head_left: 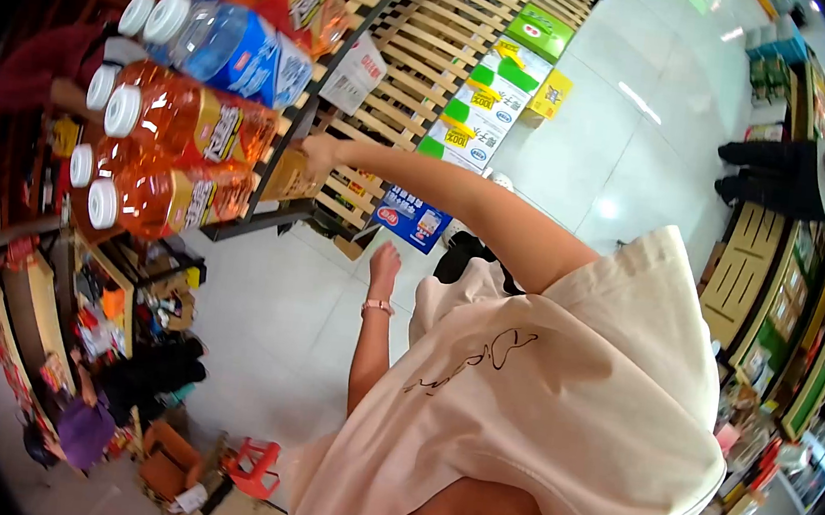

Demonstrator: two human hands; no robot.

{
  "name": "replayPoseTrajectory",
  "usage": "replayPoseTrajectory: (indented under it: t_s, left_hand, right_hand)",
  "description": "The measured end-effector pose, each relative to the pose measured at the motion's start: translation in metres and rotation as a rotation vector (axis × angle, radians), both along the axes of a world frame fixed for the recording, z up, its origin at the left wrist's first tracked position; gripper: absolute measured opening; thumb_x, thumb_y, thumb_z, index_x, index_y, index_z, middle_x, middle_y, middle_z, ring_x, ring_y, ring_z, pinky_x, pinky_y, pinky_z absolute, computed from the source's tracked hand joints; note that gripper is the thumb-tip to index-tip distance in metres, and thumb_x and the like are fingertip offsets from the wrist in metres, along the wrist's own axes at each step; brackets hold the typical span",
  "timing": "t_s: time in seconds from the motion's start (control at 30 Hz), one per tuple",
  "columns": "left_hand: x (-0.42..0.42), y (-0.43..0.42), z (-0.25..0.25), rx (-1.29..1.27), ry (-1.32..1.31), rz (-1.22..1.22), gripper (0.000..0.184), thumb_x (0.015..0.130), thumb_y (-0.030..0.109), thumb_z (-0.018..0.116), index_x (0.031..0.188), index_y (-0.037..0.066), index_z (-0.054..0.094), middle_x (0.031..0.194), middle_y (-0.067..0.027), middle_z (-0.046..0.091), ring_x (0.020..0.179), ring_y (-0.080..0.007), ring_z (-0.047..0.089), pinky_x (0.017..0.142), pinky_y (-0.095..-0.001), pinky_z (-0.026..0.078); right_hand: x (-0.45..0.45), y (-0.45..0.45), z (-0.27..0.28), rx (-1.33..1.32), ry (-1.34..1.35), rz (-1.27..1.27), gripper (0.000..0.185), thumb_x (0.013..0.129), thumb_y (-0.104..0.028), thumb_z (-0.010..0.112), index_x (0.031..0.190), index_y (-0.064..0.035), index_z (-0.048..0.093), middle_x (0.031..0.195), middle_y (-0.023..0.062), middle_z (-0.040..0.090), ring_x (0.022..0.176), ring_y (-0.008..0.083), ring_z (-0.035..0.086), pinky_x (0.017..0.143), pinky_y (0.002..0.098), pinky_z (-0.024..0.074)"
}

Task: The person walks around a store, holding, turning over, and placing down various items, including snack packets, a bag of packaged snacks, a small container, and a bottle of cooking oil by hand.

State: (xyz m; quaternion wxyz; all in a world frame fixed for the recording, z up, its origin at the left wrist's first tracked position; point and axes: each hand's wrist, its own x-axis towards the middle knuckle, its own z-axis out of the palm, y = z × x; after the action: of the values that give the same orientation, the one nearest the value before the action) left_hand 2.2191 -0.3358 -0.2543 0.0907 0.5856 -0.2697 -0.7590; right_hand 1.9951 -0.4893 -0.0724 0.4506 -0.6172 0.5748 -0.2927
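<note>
My right hand (318,157) reaches across to the slatted wooden rack (412,66), at its dark metal edge. Its fingers look bent beside a brown cardboard-like piece (290,178); what they grip, if anything, is too small to make out. Large bottles of orange drink (190,126) with white caps stand on the rack near that hand, along with a blue-labelled bottle (243,51). A white printed card (354,72) hangs close by. My left hand (385,261) hangs low over the floor, fingers loosely stretched, holding nothing visible; a band circles its wrist.
White and green cartons (478,114) line the rack's edge, with a blue box (410,219) near my feet. A red stool (256,468) and a brown chair (170,463) are at lower left. One person (88,430) is lower left; another person (783,176) is near the right-hand shelves.
</note>
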Motion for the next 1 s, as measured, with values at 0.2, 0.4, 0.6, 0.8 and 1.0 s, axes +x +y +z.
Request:
replayPoseTrajectory:
  t_s: [0.2, 0.4, 0.6, 0.8, 1.0]
  left_hand:
    - [0.060, 0.030, -0.038, 0.009, -0.278, -0.365, 0.029, 0.077, 0.026, 0.054, 0.100, 0.008, 0.056, 0.081, -0.0040, 0.058, 0.063, -0.0133, 0.053, 0.049, -0.0241, 0.040]
    - [0.069, 0.015, -0.075, -0.945, -0.169, -1.553, 0.015, 0.071, 0.013, 0.045, 0.067, 0.003, 0.055, 0.062, -0.0079, 0.054, 0.052, -0.0169, 0.048, 0.044, -0.0314, 0.036]
    - [-0.029, 0.011, -0.104, -0.453, -0.229, -1.075, 0.022, 0.072, 0.023, 0.054, 0.076, 0.004, 0.063, 0.066, -0.0057, 0.058, 0.054, -0.0146, 0.052, 0.047, -0.0284, 0.039]
    - [-0.213, 0.044, -0.026, -0.529, -0.074, -1.418, 0.025, 0.075, 0.022, 0.051, 0.087, 0.002, 0.061, 0.065, -0.0041, 0.058, 0.052, -0.0133, 0.052, 0.043, -0.0264, 0.040]
    - [-0.350, 0.113, -0.016, -0.430, 0.039, -1.243, 0.027, 0.077, 0.017, 0.049, 0.095, 0.000, 0.057, 0.074, -0.0067, 0.060, 0.062, -0.0139, 0.055, 0.051, -0.0245, 0.043]
  right_hand:
    - [-0.041, 0.170, -0.068, 0.040, -0.087, -0.446, 0.044, 0.073, -0.021, 0.056, 0.115, -0.0092, 0.047, 0.108, 0.0125, 0.054, 0.099, 0.0257, 0.052, 0.085, 0.0326, 0.0406]
    - [-0.089, 0.489, -0.147, 0.783, 0.214, -1.088, 0.043, 0.072, -0.035, 0.054, 0.099, -0.0015, 0.056, 0.098, 0.0196, 0.057, 0.093, 0.0333, 0.054, 0.080, 0.0390, 0.0421]
    - [-0.066, 0.746, -0.201, 1.034, -0.307, -1.876, 0.029, 0.074, -0.027, 0.052, 0.091, -0.0053, 0.060, 0.077, 0.0111, 0.060, 0.063, 0.0232, 0.055, 0.055, 0.0397, 0.0444]
    - [-0.031, 0.765, -0.194, 0.684, -0.418, -2.136, 0.024, 0.070, -0.023, 0.057, 0.079, -0.0021, 0.063, 0.065, 0.0080, 0.060, 0.050, 0.0164, 0.053, 0.042, 0.0311, 0.0415]
    - [-0.046, 0.744, -0.209, 0.664, -0.233, -2.057, 0.016, 0.065, -0.019, 0.062, 0.071, -0.0043, 0.065, 0.061, 0.0078, 0.061, 0.052, 0.0169, 0.056, 0.049, 0.0292, 0.0457]
